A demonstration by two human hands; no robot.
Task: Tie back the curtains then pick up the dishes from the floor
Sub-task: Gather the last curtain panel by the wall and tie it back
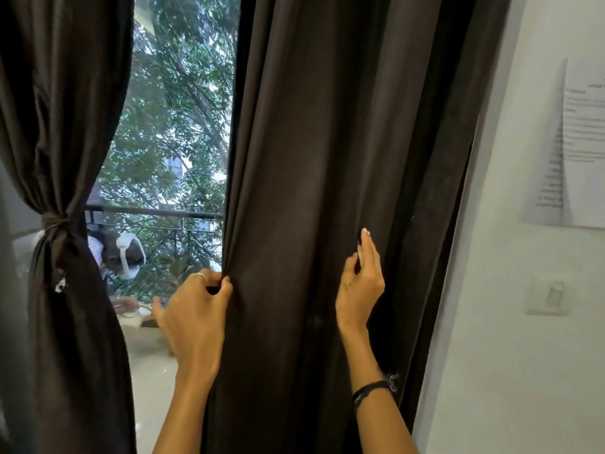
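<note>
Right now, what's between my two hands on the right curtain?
In the head view, only dark curtain folds lie between them: the left hand pinches the right curtain at its window-side edge, and the right hand touches a fold nearer the wall.

Right curtain [343, 158]: dark brown cloth, matt, soft nap, heavy folds. Left curtain [65, 126]: same cloth, cinched by a tie-back [55, 221] of matching fabric. Window glass [176, 126] glossy, carries reflections. Balcony railing [154, 213] looks like dark metal. Wall [523, 322] smooth matt paint. Sheet [579, 142] on it is white paper.
</note>
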